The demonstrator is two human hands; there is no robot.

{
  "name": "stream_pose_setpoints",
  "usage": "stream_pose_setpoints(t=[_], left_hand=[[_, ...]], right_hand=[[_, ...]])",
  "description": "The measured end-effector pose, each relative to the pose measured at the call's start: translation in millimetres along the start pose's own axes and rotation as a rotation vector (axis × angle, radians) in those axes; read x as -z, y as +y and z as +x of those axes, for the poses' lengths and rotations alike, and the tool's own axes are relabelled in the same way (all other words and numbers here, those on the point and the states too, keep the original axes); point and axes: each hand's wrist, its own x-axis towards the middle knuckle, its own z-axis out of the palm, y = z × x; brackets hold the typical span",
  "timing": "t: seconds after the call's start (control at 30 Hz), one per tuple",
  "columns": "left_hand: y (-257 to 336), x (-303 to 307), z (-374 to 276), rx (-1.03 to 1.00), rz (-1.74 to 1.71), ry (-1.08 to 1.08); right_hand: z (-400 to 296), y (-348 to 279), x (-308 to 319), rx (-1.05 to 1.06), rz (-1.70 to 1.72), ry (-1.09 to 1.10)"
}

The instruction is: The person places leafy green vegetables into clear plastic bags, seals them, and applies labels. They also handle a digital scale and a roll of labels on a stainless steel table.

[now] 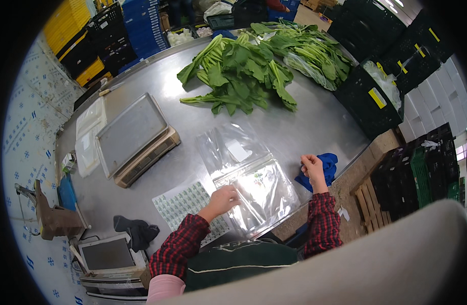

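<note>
My left hand (223,199) rests over the left side of a stack of clear plastic bags (269,194), its fingers loosely bent. Whether it pinches the film I cannot tell. A sheet of small printed stickers (187,204) lies left of the bags, partly under my left forearm. My right hand (313,167) is raised beside the bags, thumb and fingertips drawn together, and nothing shows between them. Behind it a crumpled blue cloth (327,166) lies near the table's right edge. A white paper piece (239,150) shows on the upper part of the bags.
Leafy green vegetables (241,72) are heaped at the table's (172,114) far side. A weighing scale (136,137) stands left, beside flat packs of bags (89,137) and a knife (110,88). A black glove (136,230) lies near left. A dark crate (367,101) borders the right edge.
</note>
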Motion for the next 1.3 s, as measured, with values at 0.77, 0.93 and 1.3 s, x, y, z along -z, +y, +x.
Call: stream_pose_setpoints(t=[0.77, 0.93, 1.3], left_hand=[[3, 5, -3, -0.032, 0.194, 0.015], [-7, 5, -1, 0.065, -0.013, 0.070], [-39, 78, 10, 0.465, -0.786, 0.567]], right_hand=[[9, 57, -121, 0.470, -0.674, -0.286], [-1, 39, -117, 0.842, -0.919, -0.170], [-29, -80, -149, 0.637, -0.062, 0.028]])
